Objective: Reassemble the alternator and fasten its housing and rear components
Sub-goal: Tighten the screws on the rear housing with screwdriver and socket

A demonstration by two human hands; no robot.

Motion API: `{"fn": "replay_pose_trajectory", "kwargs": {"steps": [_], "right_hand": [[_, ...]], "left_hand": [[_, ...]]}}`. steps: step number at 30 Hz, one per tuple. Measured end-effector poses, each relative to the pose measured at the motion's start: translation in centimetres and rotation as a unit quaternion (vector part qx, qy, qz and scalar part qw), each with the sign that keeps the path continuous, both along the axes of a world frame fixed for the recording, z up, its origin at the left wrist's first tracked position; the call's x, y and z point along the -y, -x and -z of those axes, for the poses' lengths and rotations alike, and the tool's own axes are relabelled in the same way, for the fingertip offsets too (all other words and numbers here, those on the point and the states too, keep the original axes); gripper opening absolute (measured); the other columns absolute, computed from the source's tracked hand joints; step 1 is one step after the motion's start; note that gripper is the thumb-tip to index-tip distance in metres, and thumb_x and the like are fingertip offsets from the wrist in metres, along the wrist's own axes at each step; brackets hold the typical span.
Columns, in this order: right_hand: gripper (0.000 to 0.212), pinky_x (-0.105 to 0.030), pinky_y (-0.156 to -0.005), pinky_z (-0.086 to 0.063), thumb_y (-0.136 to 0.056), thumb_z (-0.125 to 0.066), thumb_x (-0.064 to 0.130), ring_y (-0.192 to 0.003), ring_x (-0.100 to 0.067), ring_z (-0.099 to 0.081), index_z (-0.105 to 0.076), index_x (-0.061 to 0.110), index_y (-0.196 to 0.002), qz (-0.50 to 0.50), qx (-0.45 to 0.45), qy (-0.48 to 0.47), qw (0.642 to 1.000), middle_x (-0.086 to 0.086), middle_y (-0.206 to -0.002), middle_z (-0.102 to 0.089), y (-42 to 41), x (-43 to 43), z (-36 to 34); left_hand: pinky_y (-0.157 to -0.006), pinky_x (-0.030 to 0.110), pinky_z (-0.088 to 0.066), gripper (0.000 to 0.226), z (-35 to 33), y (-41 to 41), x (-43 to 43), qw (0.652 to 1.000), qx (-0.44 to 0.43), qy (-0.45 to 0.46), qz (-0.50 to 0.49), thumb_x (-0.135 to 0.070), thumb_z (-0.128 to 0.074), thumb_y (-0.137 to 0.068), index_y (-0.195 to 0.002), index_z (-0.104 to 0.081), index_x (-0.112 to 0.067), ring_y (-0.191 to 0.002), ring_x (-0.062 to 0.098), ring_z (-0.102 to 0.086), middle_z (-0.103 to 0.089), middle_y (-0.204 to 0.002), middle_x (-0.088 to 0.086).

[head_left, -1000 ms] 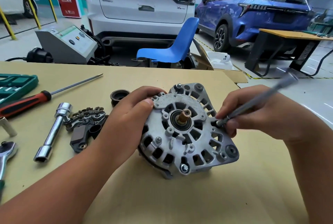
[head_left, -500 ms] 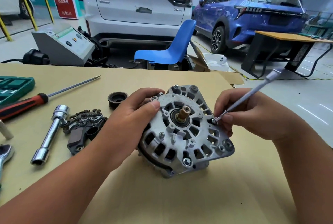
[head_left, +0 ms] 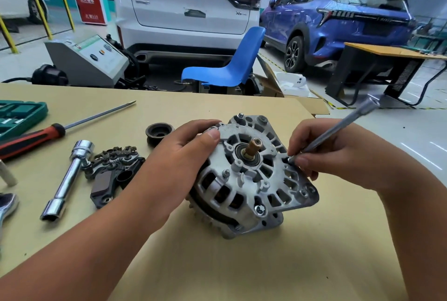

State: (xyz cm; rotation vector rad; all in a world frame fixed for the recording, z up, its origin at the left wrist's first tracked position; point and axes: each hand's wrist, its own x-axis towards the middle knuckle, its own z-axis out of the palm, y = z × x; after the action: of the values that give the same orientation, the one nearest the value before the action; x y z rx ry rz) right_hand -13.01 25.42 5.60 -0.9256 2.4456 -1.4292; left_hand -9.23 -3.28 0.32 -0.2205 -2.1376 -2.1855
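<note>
The silver alternator [head_left: 251, 179] lies tilted on the tan table [head_left: 242, 264], its rear housing and brass-coloured shaft end facing me. My left hand [head_left: 179, 165] grips its left side, thumb on the upper rim. My right hand [head_left: 338, 155] pinches a long thin metal driver [head_left: 343, 124], whose tip sits on a fastener at the housing's right edge. A black rectifier and regulator part [head_left: 113, 170] rests left of the alternator. A black pulley [head_left: 158, 132] sits behind my left hand.
A chrome tube socket wrench [head_left: 69, 179], a red-handled screwdriver [head_left: 55, 132] and a green tool case [head_left: 19, 114] lie on the left. The table's right edge is close to my right hand. A blue chair [head_left: 229, 68], a grey machine [head_left: 89, 61] and cars stand beyond.
The driver's shaft has shifted slightly while its tip stays on the fastener at the right edge. My left hand keeps the same hold on the alternator.
</note>
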Motion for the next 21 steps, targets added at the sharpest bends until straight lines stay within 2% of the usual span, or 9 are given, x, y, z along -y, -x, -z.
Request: {"fn": "replay_pose_trajectory", "kwargs": {"steps": [4,5,6,8,11,15,17,19,21], "right_hand": [[0.015,-0.029,-0.061,-0.059,-0.083,-0.083,0.013,-0.066,-0.021,-0.07,-0.079,0.025,-0.09,0.002,0.015,0.027,1.0,-0.016,-0.077,-0.073,0.0,-0.3,-0.3],[0.01,-0.03,-0.06,-0.059,-0.083,-0.085,0.021,-0.066,-0.022,-0.07,-0.08,0.025,-0.09,0.007,0.009,0.031,0.999,-0.017,-0.076,-0.073,0.0,-0.1,-0.3],[0.015,-0.031,-0.06,-0.059,-0.08,-0.086,0.034,-0.065,-0.022,-0.07,-0.079,0.024,-0.089,0.014,0.002,0.036,0.999,-0.017,-0.074,-0.072,0.2,-0.2,-0.1],[0.042,-0.032,-0.058,-0.058,-0.072,-0.087,0.061,-0.063,-0.022,-0.069,-0.075,0.022,-0.084,0.036,-0.01,0.031,0.999,-0.016,-0.071,-0.07,0.4,-0.1,0.2],[0.058,-0.034,-0.055,-0.055,-0.062,-0.086,0.075,-0.06,-0.022,-0.066,-0.068,0.021,-0.077,0.05,-0.032,0.015,0.998,-0.013,-0.068,-0.067,0.5,0.2,0.4],[0.044,-0.034,-0.054,-0.054,-0.065,-0.092,0.061,-0.06,-0.023,-0.063,-0.072,0.025,-0.081,0.022,0.002,0.042,0.999,-0.008,-0.07,-0.066,0.5,0.4,0.4],[0.031,-0.031,-0.054,-0.055,-0.072,-0.093,0.043,-0.062,-0.022,-0.065,-0.074,0.022,-0.083,0.008,0.028,0.038,0.999,-0.01,-0.071,-0.067,0.4,0.2,0.2],[0.01,-0.03,-0.055,-0.057,-0.082,-0.082,0.015,-0.065,-0.022,-0.068,-0.076,0.019,-0.088,-0.009,0.054,0.044,0.998,-0.013,-0.075,-0.07,0.5,-0.4,0.1],[0.015,-0.031,-0.056,-0.058,-0.082,-0.077,0.007,-0.067,-0.023,-0.07,-0.079,0.02,-0.09,-0.005,0.056,0.047,0.997,-0.016,-0.077,-0.072,0.6,-0.7,0.1]], "left_hand": [[-0.088,0.044,-0.058,0.03,0.0,-0.1,-0.1,1.0,-0.003,0.003,-0.003,-0.052,-0.061,-0.089,-0.114,-0.077,-0.047,-0.104,0.016,-0.08,-0.082,-0.113,-0.009],[-0.087,0.044,-0.058,0.03,0.1,-0.1,0.0,1.0,-0.004,0.004,0.001,-0.053,-0.061,-0.088,-0.114,-0.076,-0.048,-0.104,0.017,-0.08,-0.082,-0.113,-0.009],[-0.085,0.043,-0.058,0.031,0.2,-0.1,0.1,1.0,-0.005,0.005,0.012,-0.054,-0.062,-0.088,-0.116,-0.075,-0.05,-0.105,0.018,-0.08,-0.081,-0.115,-0.009],[-0.084,0.043,-0.06,0.04,0.2,-0.3,0.4,0.999,-0.003,0.006,0.051,-0.058,-0.065,-0.083,-0.123,-0.071,-0.053,-0.108,0.021,-0.079,-0.08,-0.121,-0.009],[-0.085,0.044,-0.06,0.046,-0.1,-0.4,0.5,0.997,0.005,0.007,0.074,-0.06,-0.065,-0.08,-0.126,-0.068,-0.056,-0.109,0.022,-0.079,-0.079,-0.125,-0.007],[-0.077,0.039,-0.056,0.033,-0.2,-0.3,0.1,0.999,0.005,0.014,0.043,-0.053,-0.059,-0.089,-0.12,-0.072,-0.052,-0.104,0.017,-0.08,-0.081,-0.118,-0.009],[-0.075,0.035,-0.056,0.033,-0.2,-0.3,0.0,0.999,0.008,0.016,0.037,-0.053,-0.058,-0.09,-0.12,-0.073,-0.052,-0.103,0.016,-0.08,-0.081,-0.116,-0.01],[-0.073,0.032,-0.056,0.032,-0.2,-0.5,0.0,0.999,0.008,0.015,0.039,-0.053,-0.058,-0.09,-0.119,-0.073,-0.053,-0.103,0.015,-0.08,-0.081,-0.116,-0.01],[-0.074,0.032,-0.057,0.031,-0.4,-0.6,0.0,0.999,0.007,0.016,0.04,-0.052,-0.057,-0.091,-0.118,-0.073,-0.053,-0.104,0.015,-0.08,-0.081,-0.117,-0.01]]}}
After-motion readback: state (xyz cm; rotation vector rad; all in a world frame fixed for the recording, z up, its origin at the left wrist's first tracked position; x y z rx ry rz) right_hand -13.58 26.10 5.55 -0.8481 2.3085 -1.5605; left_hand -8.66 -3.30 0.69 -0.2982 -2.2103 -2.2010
